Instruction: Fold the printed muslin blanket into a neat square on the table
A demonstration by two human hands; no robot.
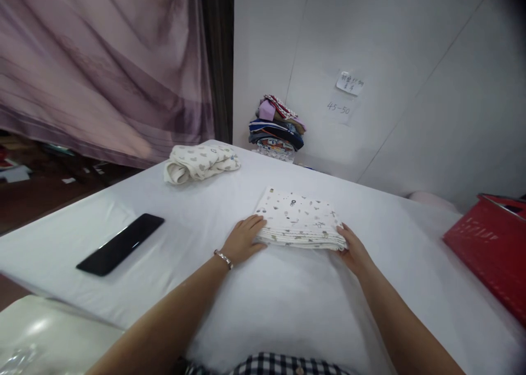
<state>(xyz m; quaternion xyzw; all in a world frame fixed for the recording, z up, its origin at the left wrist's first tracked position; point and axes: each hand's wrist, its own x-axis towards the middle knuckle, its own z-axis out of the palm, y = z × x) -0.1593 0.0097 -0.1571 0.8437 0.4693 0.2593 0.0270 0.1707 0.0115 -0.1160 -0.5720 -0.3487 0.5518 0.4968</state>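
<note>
A thick folded white cloth (298,213) printed with small grey and dark figures lies on the white-covered table (197,221), its layered folds facing me. At its left edge, my left hand (245,239) grips the near corner, fingers on top and thumb at the front; a bracelet circles that wrist. My right hand (354,250) closes around the right near corner, with its lower fingers partly hidden. Farther back to the left sits a loosely rolled white cloth (201,163) with grey shapes, apart from both hands.
On the table's left is a dark flat object (121,244), perhaps a phone. Stacked folded clothes (277,126) stand beyond the far edge by the wall, which bears a handwritten paper (349,83). To the right is a red bag or box (489,243). A pinkish curtain (102,63) hangs left.
</note>
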